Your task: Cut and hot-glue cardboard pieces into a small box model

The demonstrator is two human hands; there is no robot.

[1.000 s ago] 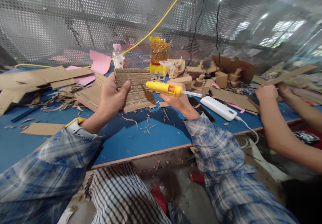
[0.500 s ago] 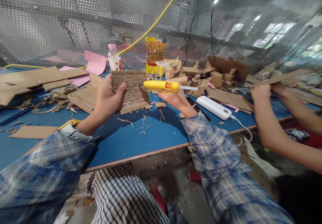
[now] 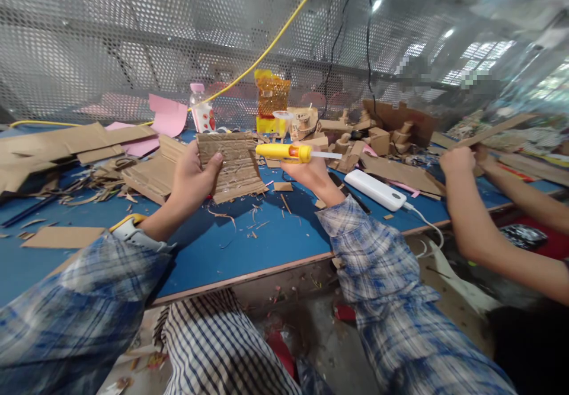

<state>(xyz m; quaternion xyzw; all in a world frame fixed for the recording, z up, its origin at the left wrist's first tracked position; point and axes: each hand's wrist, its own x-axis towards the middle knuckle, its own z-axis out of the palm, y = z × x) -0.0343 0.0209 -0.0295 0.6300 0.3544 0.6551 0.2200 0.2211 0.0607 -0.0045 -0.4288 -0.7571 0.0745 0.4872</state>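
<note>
My left hand point(image 3: 193, 173) grips a roughly square piece of corrugated cardboard point(image 3: 237, 167) by its left edge, thumb across the front. The cardboard is tilted up above the table, and its ridged face shows. In my right hand point(image 3: 311, 176) is a yellow hot glue gun point(image 3: 284, 153), fingers wrapped round its handle. A white glue stick point(image 3: 328, 155) pokes out of its back end, to the right. The gun's nozzle points left, at the right edge of the cardboard; I cannot tell whether it touches.
Cardboard sheets point(image 3: 62, 140) and scraps lie on the blue table point(image 3: 267, 247) at left. A white power bank point(image 3: 374, 189) with a cable lies right of my wrist. Behind stand a bottle point(image 3: 203, 111) and a yellow bag point(image 3: 272, 96). Another person's hands point(image 3: 457, 161) hold a cardboard strip.
The glue gun and cardboard keep nearly the same pose, with the nozzle still by the cardboard's right edge. The view has shifted slightly. The other person's hands have moved a little.
</note>
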